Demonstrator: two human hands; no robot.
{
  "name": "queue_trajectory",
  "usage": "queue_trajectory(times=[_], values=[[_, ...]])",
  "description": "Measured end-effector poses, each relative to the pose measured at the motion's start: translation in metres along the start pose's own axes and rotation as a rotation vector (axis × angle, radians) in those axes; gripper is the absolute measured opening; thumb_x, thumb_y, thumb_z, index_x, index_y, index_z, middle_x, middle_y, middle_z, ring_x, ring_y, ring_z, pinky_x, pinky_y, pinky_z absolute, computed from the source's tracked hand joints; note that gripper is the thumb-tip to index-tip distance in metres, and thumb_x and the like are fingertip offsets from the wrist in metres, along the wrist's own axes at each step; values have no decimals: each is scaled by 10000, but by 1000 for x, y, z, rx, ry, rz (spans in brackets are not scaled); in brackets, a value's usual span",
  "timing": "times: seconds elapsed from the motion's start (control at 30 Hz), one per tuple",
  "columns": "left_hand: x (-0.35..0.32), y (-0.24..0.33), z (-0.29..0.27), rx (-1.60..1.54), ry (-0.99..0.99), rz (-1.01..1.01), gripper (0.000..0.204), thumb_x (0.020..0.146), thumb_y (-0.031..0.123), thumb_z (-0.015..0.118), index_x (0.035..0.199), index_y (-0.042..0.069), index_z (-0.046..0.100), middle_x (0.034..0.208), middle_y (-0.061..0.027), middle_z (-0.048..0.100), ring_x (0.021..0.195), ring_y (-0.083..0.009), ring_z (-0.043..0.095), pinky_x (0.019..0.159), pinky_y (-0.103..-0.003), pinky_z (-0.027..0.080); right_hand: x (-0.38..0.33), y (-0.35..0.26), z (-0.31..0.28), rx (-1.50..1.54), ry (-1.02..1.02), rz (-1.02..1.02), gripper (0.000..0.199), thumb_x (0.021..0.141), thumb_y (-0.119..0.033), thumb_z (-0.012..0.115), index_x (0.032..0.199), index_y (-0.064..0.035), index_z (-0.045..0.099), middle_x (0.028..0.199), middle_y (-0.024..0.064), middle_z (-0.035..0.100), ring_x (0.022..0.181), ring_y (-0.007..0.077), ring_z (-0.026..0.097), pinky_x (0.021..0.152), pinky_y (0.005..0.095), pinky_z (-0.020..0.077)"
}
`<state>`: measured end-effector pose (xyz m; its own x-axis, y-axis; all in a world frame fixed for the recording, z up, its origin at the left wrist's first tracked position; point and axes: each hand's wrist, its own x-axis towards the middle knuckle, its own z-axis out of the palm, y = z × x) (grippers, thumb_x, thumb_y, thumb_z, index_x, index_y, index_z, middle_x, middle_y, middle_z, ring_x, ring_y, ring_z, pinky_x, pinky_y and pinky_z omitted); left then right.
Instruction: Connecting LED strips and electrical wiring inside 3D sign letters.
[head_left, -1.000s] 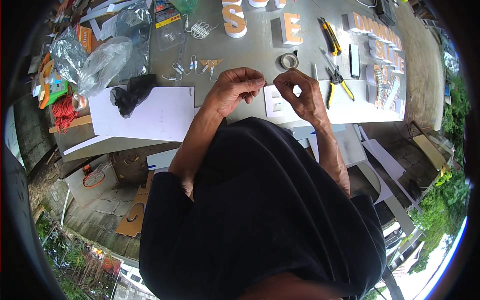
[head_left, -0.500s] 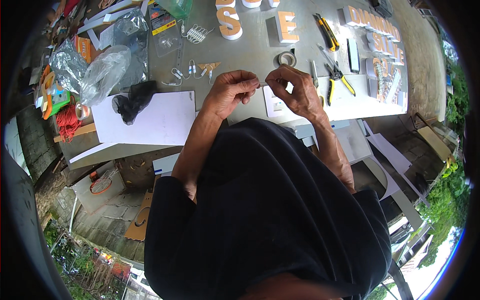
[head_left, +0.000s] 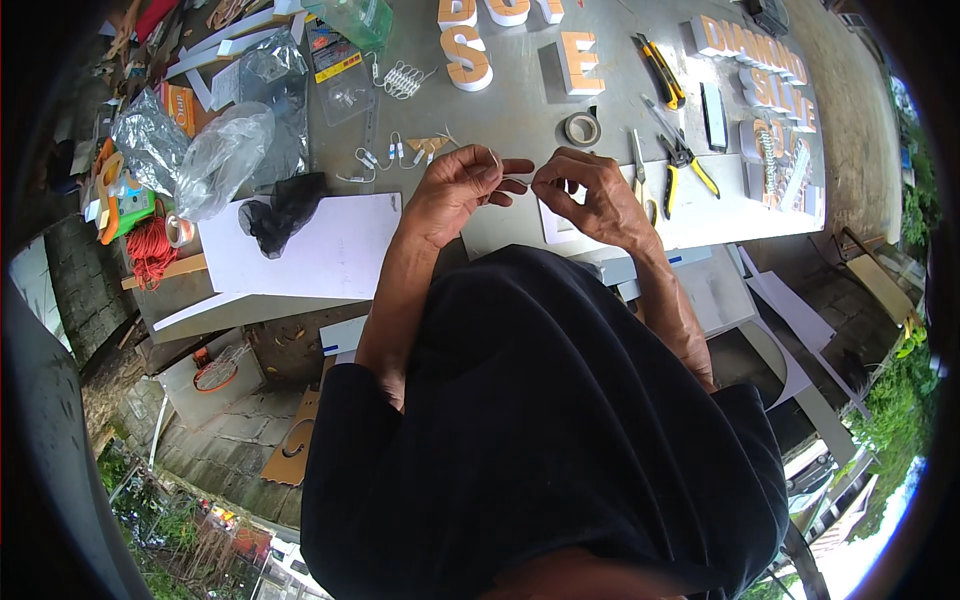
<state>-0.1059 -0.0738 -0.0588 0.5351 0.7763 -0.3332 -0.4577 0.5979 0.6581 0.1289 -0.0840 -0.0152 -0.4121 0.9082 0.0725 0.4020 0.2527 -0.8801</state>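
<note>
My left hand (head_left: 462,185) and my right hand (head_left: 590,192) meet just above the near edge of a grey worktable (head_left: 520,130). Between their fingertips runs a thin white wire (head_left: 517,181), pinched at both ends. A loop of the same wire curls over my left fingers. Below my right hand lies a small white square panel (head_left: 556,224). My dark shirt fills the lower half of the view.
A roll of tape (head_left: 582,128), yellow-handled pliers (head_left: 690,160) and a yellow utility knife (head_left: 658,68) lie right of my hands. Orange-faced sign letters (head_left: 468,58) stand further back. A white sheet (head_left: 330,245) with a black cloth (head_left: 285,205), plastic bags (head_left: 220,155) and red cord (head_left: 150,250) are at left.
My hands have drawn slightly closer together and the wire between them sits tighter. The view has shifted a little downward on the table.
</note>
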Motion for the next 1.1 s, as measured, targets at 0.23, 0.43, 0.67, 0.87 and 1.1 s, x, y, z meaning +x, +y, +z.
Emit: queue_trajectory(times=[0.23, 0.43, 0.67, 0.87, 1.1], values=[[-35, 1, -17, 314, -36, 42, 101, 892, 86, 731, 937, 39, 654, 943, -98, 672, 840, -152, 627, 776, -307, 508, 20, 41, 9, -32, 122, 163, 155, 941, -129, 655, 1019, -12, 719, 907, 115, 704, 749, 247, 685, 701, 366, 535], [-60, -9, -32, 251, 7, 131, 116, 872, 62, 749, 938, 33, 658, 878, -57, 647, 811, -140, 612, 768, -296, 513, 63, 93, 61, -125, -73, -46, 144, 900, -67, 634, 1008, -59, 729, 937, 113, 706, 798, 310, 702, 733, 400, 557], [-91, -12, -46, 243, 148, 245, 210, 865, 158, 774, 960, 19, 649, 861, -75, 660, 794, -170, 629, 770, -331, 523, 87, 87, 106, -376, -404, -259, 238, 835, -42, 630, 1041, -124, 715, 1092, 87, 664, 1099, 291, 624, 932, 406, 532], [-103, -14, -52, 208, 303, 264, 248, 843, 170, 794, 983, 3, 674, 874, -81, 677, 785, -176, 643, 743, -334, 533, 90, 107, 142, -565, -375, -370, 119, 829, -55, 628, 932, -77, 684, 1048, 108, 642, 1067, 298, 622, 907, 402, 533], [-102, -13, -65, 175, 300, 349, 114, 897, 59, 732, 981, -11, 698, 869, -59, 687, 778, -145, 649, 684, -287, 542, 82, 101, 110, -289, -255, -96, 74, 853, -66, 647, 917, -37, 672, 915, 92, 667, 851, 261, 669, 759, 402, 542]])
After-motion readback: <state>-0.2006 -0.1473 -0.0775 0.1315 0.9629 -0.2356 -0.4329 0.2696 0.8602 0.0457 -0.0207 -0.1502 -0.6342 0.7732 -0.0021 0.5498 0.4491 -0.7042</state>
